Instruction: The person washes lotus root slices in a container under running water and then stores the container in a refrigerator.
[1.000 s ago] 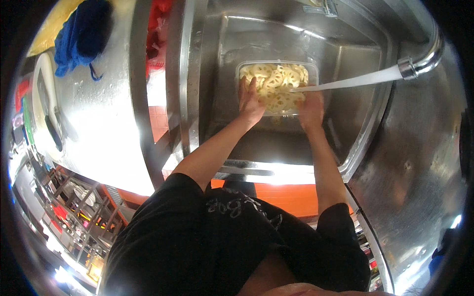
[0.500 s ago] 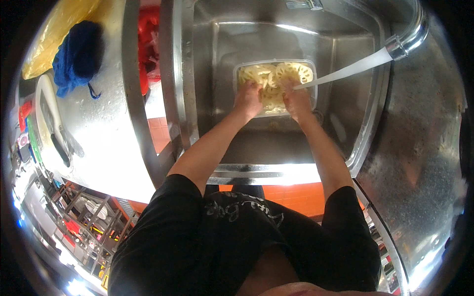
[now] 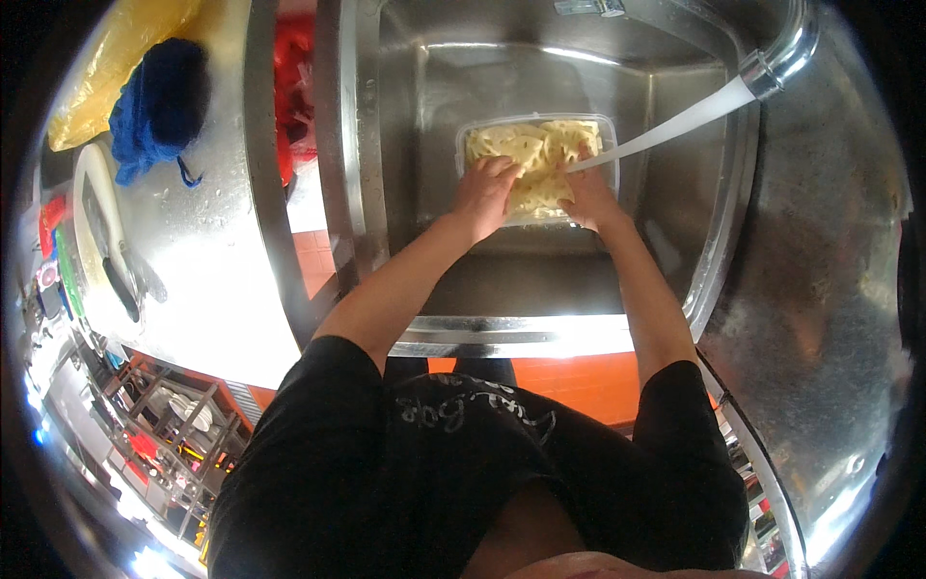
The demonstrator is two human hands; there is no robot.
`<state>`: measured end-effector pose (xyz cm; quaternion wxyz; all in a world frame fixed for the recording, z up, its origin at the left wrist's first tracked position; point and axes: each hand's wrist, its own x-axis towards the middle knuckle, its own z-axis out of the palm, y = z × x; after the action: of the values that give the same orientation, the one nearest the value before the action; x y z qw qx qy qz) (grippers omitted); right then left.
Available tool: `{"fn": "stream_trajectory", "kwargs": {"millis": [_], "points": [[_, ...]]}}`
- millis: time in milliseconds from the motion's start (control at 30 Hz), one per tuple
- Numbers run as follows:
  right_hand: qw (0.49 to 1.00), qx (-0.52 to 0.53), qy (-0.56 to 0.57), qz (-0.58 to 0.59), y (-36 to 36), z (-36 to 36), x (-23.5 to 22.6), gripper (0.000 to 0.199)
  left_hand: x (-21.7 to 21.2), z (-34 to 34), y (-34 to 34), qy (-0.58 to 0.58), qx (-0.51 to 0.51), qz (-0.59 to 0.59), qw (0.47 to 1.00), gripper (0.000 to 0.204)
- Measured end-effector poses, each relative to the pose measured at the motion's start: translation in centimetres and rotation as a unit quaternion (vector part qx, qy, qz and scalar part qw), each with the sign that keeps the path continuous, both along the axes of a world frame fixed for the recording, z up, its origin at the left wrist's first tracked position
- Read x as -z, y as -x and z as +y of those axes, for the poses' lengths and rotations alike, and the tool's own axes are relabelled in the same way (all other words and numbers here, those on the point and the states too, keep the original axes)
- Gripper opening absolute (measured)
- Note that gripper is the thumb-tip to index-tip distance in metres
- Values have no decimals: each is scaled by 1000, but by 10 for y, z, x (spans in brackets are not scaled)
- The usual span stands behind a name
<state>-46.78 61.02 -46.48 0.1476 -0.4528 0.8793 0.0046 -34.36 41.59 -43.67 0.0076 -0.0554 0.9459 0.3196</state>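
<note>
Pale lotus root slices [image 3: 540, 172] fill a clear rectangular plastic container [image 3: 460, 154] in the sink [image 3: 540, 280]. My left hand [image 3: 485, 196] lies over the container's left side, its fingers stretched onto the slices. Over the right side is my right hand [image 3: 593, 198], with thumb and fingers apart; the water stream hides some of the fingertips. A white stream of water [image 3: 666, 125] runs from the faucet [image 3: 786, 56] at the upper right and reaches the slices beside my right hand.
Left of the sink, a metal counter [image 3: 217, 261] holds a dark blue cloth [image 3: 159, 106], a yellow plastic bag [image 3: 116, 72] and a knife with a black handle [image 3: 121, 289] by a white board [image 3: 92, 193]. Red plastic bags [image 3: 294, 87] sit in the gap. Metal surface [image 3: 820, 241] lies right.
My hands have drawn slightly apart and up from among the slices, showing more of the fingers. The slices have shifted and look more evenly spread. The water still runs.
</note>
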Motion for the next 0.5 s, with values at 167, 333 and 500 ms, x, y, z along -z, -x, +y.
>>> {"fn": "stream_trajectory", "kwargs": {"millis": [167,333,500], "points": [[944,160,14,-287,21,-13,-22,58,-36,1,-10,129,86,-236,959,50],[975,155,24,-157,-14,-23,-22,41,-18,1,-7,115,124,-299,939,48],[896,289,193,-277,17,-20,-11,28,-18,-7,3,43,99,-333,937,34]]}}
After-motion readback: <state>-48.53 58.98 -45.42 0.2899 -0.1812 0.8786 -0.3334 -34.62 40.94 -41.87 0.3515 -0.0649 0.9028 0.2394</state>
